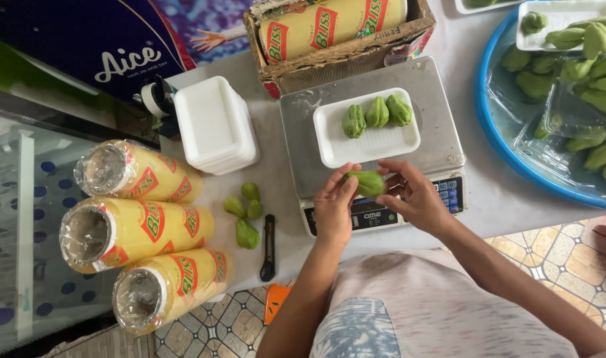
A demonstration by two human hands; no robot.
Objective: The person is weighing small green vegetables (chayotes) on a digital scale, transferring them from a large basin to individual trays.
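Both my hands hold one green chayote (366, 182) just above the front edge of a metal weighing scale (435, 142). My left hand (334, 211) grips its left end and my right hand (415, 197) its right end. On the scale's platform lies a white foam tray (376, 144) with three green chayotes (376, 114) lined up at its far side.
A stack of white foam trays (213, 122) sits left of the scale. Several small chayotes (244, 213) and a black utility knife (268, 246) lie near the table's front. Three yellow wrap rolls (140, 229) lie at left, a cardboard box (342, 63) behind, a blue basin (498, 129) of chayotes at right.
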